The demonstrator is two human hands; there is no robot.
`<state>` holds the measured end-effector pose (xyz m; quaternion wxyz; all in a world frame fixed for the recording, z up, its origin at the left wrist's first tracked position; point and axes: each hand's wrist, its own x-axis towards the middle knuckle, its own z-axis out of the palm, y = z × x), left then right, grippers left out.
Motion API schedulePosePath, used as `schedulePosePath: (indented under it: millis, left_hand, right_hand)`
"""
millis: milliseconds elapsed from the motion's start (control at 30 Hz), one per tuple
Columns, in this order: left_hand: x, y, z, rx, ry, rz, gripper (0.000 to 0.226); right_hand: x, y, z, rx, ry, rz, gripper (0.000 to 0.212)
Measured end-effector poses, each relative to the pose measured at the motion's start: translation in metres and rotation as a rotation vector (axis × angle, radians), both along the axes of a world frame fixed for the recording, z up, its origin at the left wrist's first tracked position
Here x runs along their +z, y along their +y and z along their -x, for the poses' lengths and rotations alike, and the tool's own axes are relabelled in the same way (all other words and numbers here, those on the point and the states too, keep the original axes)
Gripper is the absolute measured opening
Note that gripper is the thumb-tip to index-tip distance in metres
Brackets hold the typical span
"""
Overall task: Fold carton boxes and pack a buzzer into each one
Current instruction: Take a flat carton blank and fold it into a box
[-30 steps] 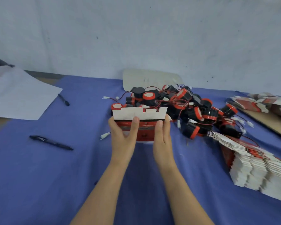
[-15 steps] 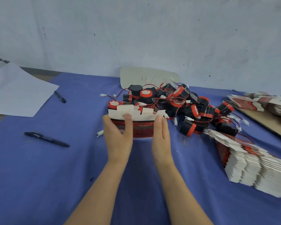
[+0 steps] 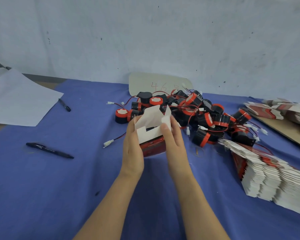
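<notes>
Here we have the left hand (image 3: 132,148) wrapped round the left side of a half-formed carton box (image 3: 152,146), and the right hand (image 3: 176,144) clamped on its right side, thumb pressed onto the white front flap. We see the box held low over the blue-covered tabletop (image 3: 59,187) in the middle of the view, red body below, white flaps splayed open on top; we cannot tell whether it touches the surface. Right behind it lies the pile of buzzers (image 3: 203,116), black with red caps, with red and black wires and white plugs tangled through it. One buzzer (image 3: 121,115) sits at the pile's left edge. To the right of the hands we spot a stack of flat cartons (image 3: 275,181) fanned out on the tabletop, and further back more flat cartons (image 3: 274,110) on a brown board (image 3: 284,130). A pale card (image 3: 159,82) with red handwriting stands against the wall behind the pile. Off to the left we have a black pen (image 3: 49,150), a second pen (image 3: 64,105) and a sheet of paper (image 3: 19,101).
</notes>
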<state>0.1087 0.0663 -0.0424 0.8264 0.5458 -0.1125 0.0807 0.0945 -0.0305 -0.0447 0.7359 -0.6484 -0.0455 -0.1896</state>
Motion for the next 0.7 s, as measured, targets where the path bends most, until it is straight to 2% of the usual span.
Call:
schedulePosePath:
  millis: [100, 233, 367, 600, 700]
  left_hand:
    - [0.0003, -0.0009, 0.0009, 0.01, 0.038, 0.052, 0.056]
    - [-0.0023, 0.0008, -0.0004, 0.069, 0.046, 0.068, 0.033]
    - [-0.0014, -0.0019, 0.0027, 0.106, 0.034, 0.02, 0.033]
    - [-0.0008, -0.0019, 0.0004, 0.058, 0.046, 0.072, 0.035]
    - [-0.0035, -0.005, 0.0032, 0.163, -0.034, -0.099, 0.029]
  right_hand:
    - [0.0013, -0.0006, 0.0021, 0.009, 0.052, -0.006, 0.029]
    - [0.0013, 0.0046, 0.0019, -0.049, 0.036, -0.001, 0.025]
    - [0.0006, 0.0063, -0.0016, -0.084, 0.012, -0.028, 0.031]
    - [-0.0028, 0.0036, -0.0032, -0.185, 0.038, 0.013, 0.035]
    - [-0.0042, 0.0006, -0.0048, -0.218, 0.067, 0.023, 0.04]
